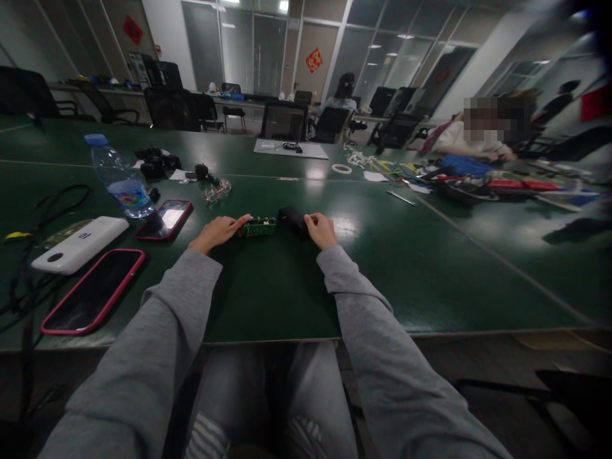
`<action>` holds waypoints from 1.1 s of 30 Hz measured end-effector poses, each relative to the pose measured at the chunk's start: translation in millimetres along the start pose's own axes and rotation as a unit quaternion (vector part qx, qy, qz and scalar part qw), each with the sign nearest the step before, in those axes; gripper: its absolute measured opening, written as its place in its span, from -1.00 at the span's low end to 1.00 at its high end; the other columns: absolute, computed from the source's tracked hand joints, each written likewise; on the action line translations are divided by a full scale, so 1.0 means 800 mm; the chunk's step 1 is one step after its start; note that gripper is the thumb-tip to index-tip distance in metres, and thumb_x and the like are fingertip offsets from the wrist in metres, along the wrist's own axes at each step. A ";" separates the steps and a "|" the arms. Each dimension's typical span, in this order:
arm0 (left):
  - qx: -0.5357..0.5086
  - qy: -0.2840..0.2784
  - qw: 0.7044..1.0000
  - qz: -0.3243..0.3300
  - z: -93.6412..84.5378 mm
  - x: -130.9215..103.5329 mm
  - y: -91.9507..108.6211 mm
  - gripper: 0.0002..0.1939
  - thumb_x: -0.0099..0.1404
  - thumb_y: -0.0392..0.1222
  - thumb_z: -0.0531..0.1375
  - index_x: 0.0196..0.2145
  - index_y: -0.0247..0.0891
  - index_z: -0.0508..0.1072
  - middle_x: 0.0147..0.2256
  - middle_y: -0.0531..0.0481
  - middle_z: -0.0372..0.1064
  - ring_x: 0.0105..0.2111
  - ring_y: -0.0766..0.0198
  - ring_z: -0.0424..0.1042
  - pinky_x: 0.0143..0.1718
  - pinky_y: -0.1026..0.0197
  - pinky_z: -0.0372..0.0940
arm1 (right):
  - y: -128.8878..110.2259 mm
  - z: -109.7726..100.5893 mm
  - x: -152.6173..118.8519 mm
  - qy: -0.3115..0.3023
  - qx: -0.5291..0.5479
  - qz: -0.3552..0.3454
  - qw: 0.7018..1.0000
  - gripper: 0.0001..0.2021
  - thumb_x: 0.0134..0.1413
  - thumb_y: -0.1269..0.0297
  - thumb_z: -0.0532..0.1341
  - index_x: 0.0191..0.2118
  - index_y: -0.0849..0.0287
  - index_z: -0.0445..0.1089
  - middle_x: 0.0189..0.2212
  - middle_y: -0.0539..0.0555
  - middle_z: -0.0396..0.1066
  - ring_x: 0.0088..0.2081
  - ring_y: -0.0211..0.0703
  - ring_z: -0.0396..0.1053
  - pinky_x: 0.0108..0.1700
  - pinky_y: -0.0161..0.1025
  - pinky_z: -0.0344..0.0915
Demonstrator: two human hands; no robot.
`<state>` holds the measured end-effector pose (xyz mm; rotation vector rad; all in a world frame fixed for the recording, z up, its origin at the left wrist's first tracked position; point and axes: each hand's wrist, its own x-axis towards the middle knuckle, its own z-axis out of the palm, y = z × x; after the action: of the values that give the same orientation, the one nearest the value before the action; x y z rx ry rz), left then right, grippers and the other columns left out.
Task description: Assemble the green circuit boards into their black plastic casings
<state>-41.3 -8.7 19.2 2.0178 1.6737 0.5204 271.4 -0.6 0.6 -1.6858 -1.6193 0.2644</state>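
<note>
My left hand (220, 231) is closed on the left end of a green circuit board (259, 227) with small parts along its top. Just to the right, my right hand (320, 229) pinches the right end of a black plastic casing (292, 220), which is tilted. A small gap separates board and casing. Both are over the green tabletop (277, 287) in front of me. The inside of the casing cannot be made out.
Left of my hands are two red-edged phones (93, 293) (166, 220), a white power bank (80, 245), a water bottle (119, 178) and glasses (218, 190). A tweezer-like metal tool (401, 198) lies right, near cables and a blue item (466, 166). A person (459, 140) sits across.
</note>
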 end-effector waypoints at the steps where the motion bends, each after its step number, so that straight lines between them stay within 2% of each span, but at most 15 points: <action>1: 0.006 -0.003 1.000 -0.001 0.000 0.000 -0.001 -0.28 0.19 0.48 -0.12 -0.55 -0.19 0.47 -0.53 -0.09 0.32 -0.44 0.10 0.35 -0.30 0.09 0.19 | 0.000 0.000 -0.001 0.004 -0.004 -0.012 1.000 -0.65 0.21 -0.03 0.06 -0.24 0.13 0.43 -0.30 0.14 0.45 -0.15 0.02 0.36 -0.05 0.02 0.29; 4: 0.036 -0.011 0.999 0.012 -0.001 0.000 -0.006 -0.26 0.17 0.50 -0.14 -0.54 -0.19 0.48 -0.49 -0.10 0.36 -0.43 0.13 0.35 -0.25 0.08 0.22 | -0.003 0.002 -0.004 0.003 -0.014 -0.059 0.998 -0.62 0.20 -0.06 0.08 -0.15 0.15 0.40 -0.26 0.15 0.41 -0.14 0.00 0.33 -0.05 0.00 0.28; 8: 0.038 0.002 0.999 0.030 -0.004 -0.002 -0.009 -0.31 0.20 0.46 -0.10 -0.48 -0.20 0.46 -0.45 -0.10 0.37 -0.37 0.10 0.38 -0.23 0.08 0.24 | -0.007 0.003 -0.009 -0.021 -0.049 -0.099 0.994 -0.52 0.08 -0.08 0.21 -0.03 0.18 0.35 -0.13 0.23 0.35 -0.05 0.07 0.28 -0.03 0.01 0.25; 10: 0.000 0.027 0.999 0.034 -0.006 -0.004 -0.005 -0.35 0.21 0.42 -0.05 -0.34 -0.23 0.46 -0.36 -0.12 0.40 -0.29 0.07 0.40 -0.20 0.06 0.26 | -0.008 0.003 -0.011 -0.030 -0.065 -0.103 0.992 -0.49 0.02 -0.03 0.27 0.01 0.19 0.34 -0.08 0.25 0.31 0.00 0.11 0.24 -0.01 0.03 0.24; 12: -0.062 0.039 0.996 0.043 -0.006 -0.006 0.000 -0.36 0.22 0.38 0.01 -0.12 -0.27 0.40 -0.21 -0.18 0.41 -0.20 0.06 0.40 -0.15 0.04 0.28 | -0.008 0.004 -0.011 -0.033 -0.073 -0.105 0.991 -0.49 -0.02 0.04 0.30 0.03 0.20 0.33 -0.07 0.25 0.30 0.03 0.13 0.22 0.01 0.03 0.23; 15: -0.152 -0.013 0.986 0.060 -0.004 -0.005 0.006 -0.16 0.11 0.24 0.24 0.19 -0.29 0.12 0.02 -0.28 0.30 -0.07 0.05 0.39 -0.09 0.04 0.31 | -0.008 0.003 -0.007 -0.032 -0.065 -0.110 0.991 -0.54 -0.01 0.12 0.30 0.00 0.24 0.35 -0.09 0.25 0.34 0.03 0.12 0.24 0.07 0.03 0.20; 18: -0.192 -0.055 0.977 0.068 0.001 -0.002 0.005 0.08 -0.06 0.06 0.41 0.28 -0.23 -0.05 0.11 -0.33 0.21 0.02 0.01 0.36 -0.02 0.01 0.30 | -0.008 0.001 -0.003 -0.033 -0.021 -0.090 0.995 -0.61 0.06 0.14 0.26 -0.03 0.25 0.38 -0.14 0.22 0.40 -0.04 0.05 0.33 0.05 0.01 0.24; 23: -0.228 -0.021 0.972 0.057 0.003 0.000 0.002 -0.11 0.01 0.05 0.37 0.20 -0.27 0.12 0.03 -0.29 0.32 0.00 0.03 0.39 0.01 -0.04 0.30 | -0.003 0.000 0.001 -0.063 0.075 -0.005 0.995 -0.69 0.18 0.13 0.15 -0.10 0.24 0.43 -0.26 0.14 0.48 -0.20 -0.07 0.43 -0.08 -0.11 0.34; 27: -0.224 0.012 0.974 0.023 -0.001 -0.004 0.009 -0.28 0.14 0.17 0.25 0.13 -0.29 0.23 -0.13 -0.22 0.43 -0.20 0.10 0.47 -0.19 0.06 0.37 | 0.001 0.001 0.002 -0.048 0.065 0.006 0.997 -0.74 0.20 0.17 0.12 -0.18 0.21 0.46 -0.24 0.15 0.50 -0.16 -0.07 0.44 -0.02 -0.09 0.32; 30: -0.170 0.044 0.984 0.008 -0.001 -0.007 0.011 -0.39 0.23 0.28 0.09 0.01 -0.28 0.34 -0.37 -0.09 0.45 -0.43 0.19 0.44 -0.36 0.15 0.32 | 0.003 0.003 0.003 -0.033 0.053 0.002 0.998 -0.76 0.20 0.18 0.12 -0.18 0.19 0.45 -0.23 0.14 0.50 -0.15 -0.06 0.45 0.00 -0.07 0.32; 33: -0.076 0.078 0.994 0.006 -0.001 -0.007 0.008 -0.37 0.28 0.35 -0.07 -0.15 -0.26 0.43 -0.55 -0.01 0.35 -0.50 0.19 0.40 -0.38 0.16 0.25 | 0.003 0.003 0.004 -0.020 0.041 -0.015 0.999 -0.76 0.20 0.18 0.11 -0.17 0.18 0.43 -0.23 0.14 0.50 -0.14 -0.06 0.44 0.00 -0.06 0.32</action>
<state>-37.8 -14.9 23.4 1.9211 1.6557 0.8041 272.1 3.3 -1.7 -1.6033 -1.6397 0.3479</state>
